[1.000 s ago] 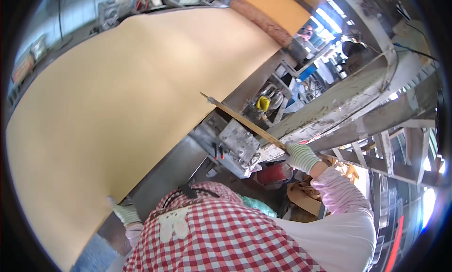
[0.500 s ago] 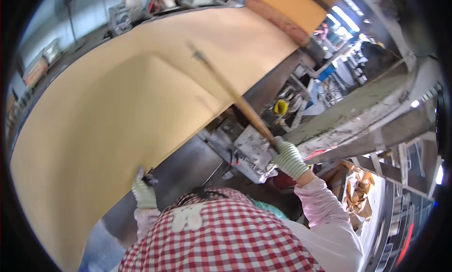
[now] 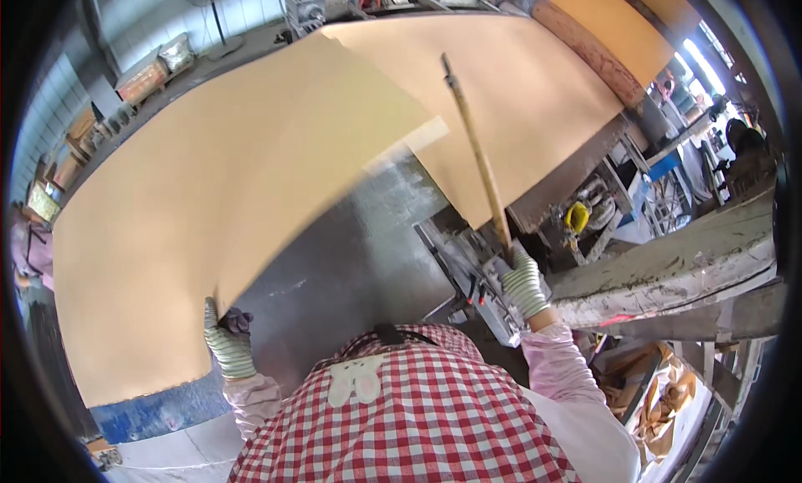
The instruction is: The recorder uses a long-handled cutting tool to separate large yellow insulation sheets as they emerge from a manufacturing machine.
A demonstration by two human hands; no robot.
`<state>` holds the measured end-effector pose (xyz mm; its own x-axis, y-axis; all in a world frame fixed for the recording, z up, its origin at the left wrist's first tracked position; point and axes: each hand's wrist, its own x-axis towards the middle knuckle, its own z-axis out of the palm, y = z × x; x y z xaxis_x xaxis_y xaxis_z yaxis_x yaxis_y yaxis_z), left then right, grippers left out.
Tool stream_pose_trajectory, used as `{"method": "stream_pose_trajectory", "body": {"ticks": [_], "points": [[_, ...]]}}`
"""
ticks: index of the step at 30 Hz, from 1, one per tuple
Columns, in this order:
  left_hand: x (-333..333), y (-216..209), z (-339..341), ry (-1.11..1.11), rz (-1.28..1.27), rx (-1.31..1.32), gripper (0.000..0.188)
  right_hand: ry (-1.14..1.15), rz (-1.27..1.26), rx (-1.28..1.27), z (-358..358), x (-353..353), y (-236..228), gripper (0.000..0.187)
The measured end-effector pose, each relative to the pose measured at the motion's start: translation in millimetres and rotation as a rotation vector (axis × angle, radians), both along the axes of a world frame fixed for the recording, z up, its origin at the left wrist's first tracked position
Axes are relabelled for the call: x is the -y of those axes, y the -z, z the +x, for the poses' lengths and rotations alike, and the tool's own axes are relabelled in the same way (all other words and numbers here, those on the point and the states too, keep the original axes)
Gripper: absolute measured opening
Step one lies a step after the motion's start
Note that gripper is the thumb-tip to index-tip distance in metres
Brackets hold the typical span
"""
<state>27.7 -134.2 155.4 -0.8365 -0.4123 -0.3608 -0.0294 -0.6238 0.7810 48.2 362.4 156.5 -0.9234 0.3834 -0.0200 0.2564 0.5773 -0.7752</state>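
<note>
My left hand [image 3: 229, 345], in a green-and-white striped glove with dark fingertips, pinches the near edge of a large tan sheet [image 3: 200, 199], thumb on top. That near edge bows upward in a curve over a grey metal tabletop [image 3: 351, 270]. A second tan sheet [image 3: 518, 107] lies to the right, its left part overlapped by the first one's far corner. My right hand [image 3: 525, 287], gloved alike, is closed round the lower end of a long thin wooden stick [image 3: 479, 153]. The stick slants up and away over the right sheet, with a dark tip at its far end.
A brown roller [image 3: 589, 53] lies beyond the right sheet, with orange-tan material behind it. On the right is a thick, dirty whitish beam [image 3: 668, 261] beside metal machine parts and a yellow object [image 3: 576, 218]. Crumpled brown paper [image 3: 664, 404] sits at lower right. A fan stands far left.
The left sheet now shows apart from the right one, its near edge curved up, baring more metal tabletop. The stick has swung more upright. The whole view has shifted.
</note>
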Motion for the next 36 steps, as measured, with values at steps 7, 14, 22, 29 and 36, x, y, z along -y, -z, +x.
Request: {"method": "stream_pose_trajectory", "body": {"ticks": [7,14,22,29,36], "points": [[28,26,16,0.122,0.030,-0.121,0.035,-0.107,0.080,0.134,-23,36,26,0.030],[131,47,11,-0.167,0.073,-0.186,0.026,0.080,-0.004,0.073,10,4,54,0.022],[270,31,113,-0.792,0.161,-0.462,0.017,0.231,-0.005,0.053,20,-1,40,0.023],[96,111,56,-0.141,0.269,-0.050,0.054,0.080,-0.154,0.071,-45,38,32,0.019],[60,118,76,0.366,0.168,0.521,0.052,-0.265,0.072,-0.027,-66,102,56,0.022]]}}
